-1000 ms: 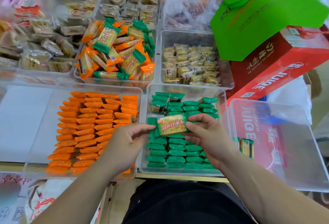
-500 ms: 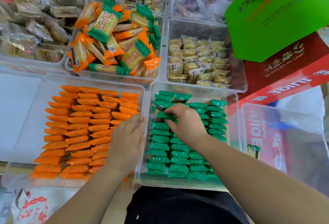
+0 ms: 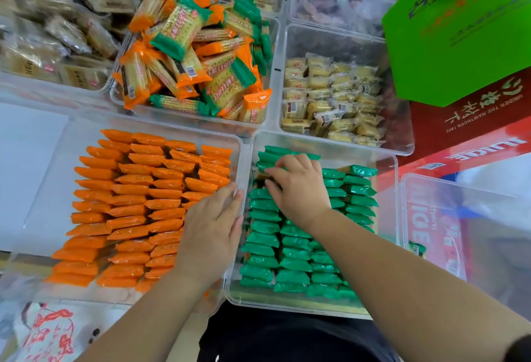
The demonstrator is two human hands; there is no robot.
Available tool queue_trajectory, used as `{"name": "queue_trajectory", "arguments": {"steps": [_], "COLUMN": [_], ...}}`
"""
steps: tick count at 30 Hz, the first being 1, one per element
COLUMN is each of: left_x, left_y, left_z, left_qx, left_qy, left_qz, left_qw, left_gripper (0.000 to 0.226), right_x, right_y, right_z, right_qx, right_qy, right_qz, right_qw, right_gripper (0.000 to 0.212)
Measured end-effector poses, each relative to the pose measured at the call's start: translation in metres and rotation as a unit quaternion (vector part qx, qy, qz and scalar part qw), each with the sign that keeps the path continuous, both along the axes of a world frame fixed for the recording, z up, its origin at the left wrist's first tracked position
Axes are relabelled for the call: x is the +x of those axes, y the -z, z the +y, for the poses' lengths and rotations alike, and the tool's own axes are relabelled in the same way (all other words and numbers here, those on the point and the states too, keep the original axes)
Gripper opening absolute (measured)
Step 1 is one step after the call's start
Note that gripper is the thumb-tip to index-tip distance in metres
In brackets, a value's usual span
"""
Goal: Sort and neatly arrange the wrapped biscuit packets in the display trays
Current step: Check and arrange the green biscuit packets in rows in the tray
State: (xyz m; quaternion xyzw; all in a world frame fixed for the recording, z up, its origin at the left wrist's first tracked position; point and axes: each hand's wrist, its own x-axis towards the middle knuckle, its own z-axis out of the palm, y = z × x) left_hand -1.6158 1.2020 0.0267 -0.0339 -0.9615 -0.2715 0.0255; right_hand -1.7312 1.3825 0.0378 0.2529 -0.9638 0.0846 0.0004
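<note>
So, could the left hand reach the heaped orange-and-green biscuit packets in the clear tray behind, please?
Probably yes: the left hand holds nothing, and the heaped orange-and-green biscuit packets lie uncovered straight ahead of it.

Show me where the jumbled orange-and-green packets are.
Head view, upper centre: the jumbled packets fill a tray behind the orange rows, left of the yellow packets.

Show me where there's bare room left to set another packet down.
Orange tray: bare strip between its left wall and the orange rows. Green tray: back right corner, beyond the green rows. Right tray: nearly bare, one packet. The mixed tray is heaped full.
</note>
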Motion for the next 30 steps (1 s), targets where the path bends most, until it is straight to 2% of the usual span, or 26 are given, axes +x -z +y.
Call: {"name": "queue_trajectory", "arguments": {"steps": [2,5,9,14,18,20,22,23,25,26,27,30], "left_x": [0.0,0.001,0.0,0.001,0.002,0.006,0.011,0.013,0.015,0.017,0.018,0.023], "left_y": [-0.001,-0.001,-0.004,-0.009,-0.026,-0.043,-0.068,-0.082,-0.107,-0.117,-0.127,-0.149], "left_z": [0.001,0.001,0.002,0.004,0.008,0.011,0.018,0.022,0.031,0.035,0.037,0.041], "left_qx": [-0.001,-0.005,-0.011,-0.019,0.023,0.075,0.185,0.266,0.428,0.467,0.482,0.491], "left_qy": [-0.001,-0.003,-0.008,-0.019,-0.049,-0.08,-0.138,-0.174,-0.217,-0.223,-0.225,-0.23], "left_qz": [0.001,0.003,-0.005,-0.027,-0.047,-0.053,-0.069,-0.096,-0.15,-0.157,-0.157,-0.139], "left_qw": [1.0,1.0,1.0,0.999,0.997,0.993,0.971,0.943,0.865,0.841,0.832,0.829], "left_gripper": [0.048,0.049,0.049,0.048,0.045,0.046,0.039,0.033,0.023,0.021,0.021,0.018], "right_x": [-0.009,-0.016,-0.015,-0.011,0.007,0.021,0.04,0.051,0.072,0.082,0.09,0.106], "right_y": [-0.006,-0.007,-0.006,-0.022,-0.06,-0.081,-0.1,-0.11,-0.129,-0.137,-0.144,-0.155], "right_z": [-0.004,-0.009,-0.012,-0.001,0.022,0.037,0.049,0.053,0.055,0.056,0.055,0.059], "right_qx": [0.038,0.12,0.128,0.059,-0.115,-0.212,-0.302,-0.356,-0.462,-0.504,-0.531,-0.564], "right_qy": [0.032,0.016,0.005,0.027,0.071,0.126,0.197,0.223,0.245,0.244,0.239,0.247], "right_qz": [-0.011,-0.06,-0.048,-0.021,-0.016,-0.058,-0.125,-0.165,-0.246,-0.28,-0.308,-0.329], "right_qw": [0.999,0.991,0.991,0.998,0.991,0.967,0.924,0.893,0.816,0.78,0.752,0.716], "right_gripper": [0.023,0.032,0.029,0.025,0.022,0.022,0.018,0.017,0.018,0.015,0.01,0.009]}}
